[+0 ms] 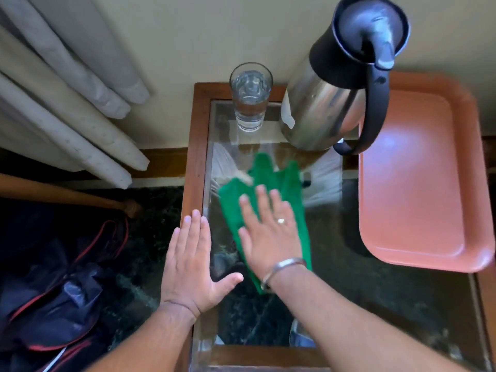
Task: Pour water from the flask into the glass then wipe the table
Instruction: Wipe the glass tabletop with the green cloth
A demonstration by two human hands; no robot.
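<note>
I see the right hand [269, 234] flat, fingers spread, pressing the green cloth [271, 181] on the glass table [197, 146], left hand [192, 264] open on the frame, filled glass [251, 96] and flask [335, 84] upright behind, apparently just apart.

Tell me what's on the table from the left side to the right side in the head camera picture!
Left hand on the wooden table edge → glass of water → flask → orange tray. The right hand presses the green cloth in the middle.
</note>
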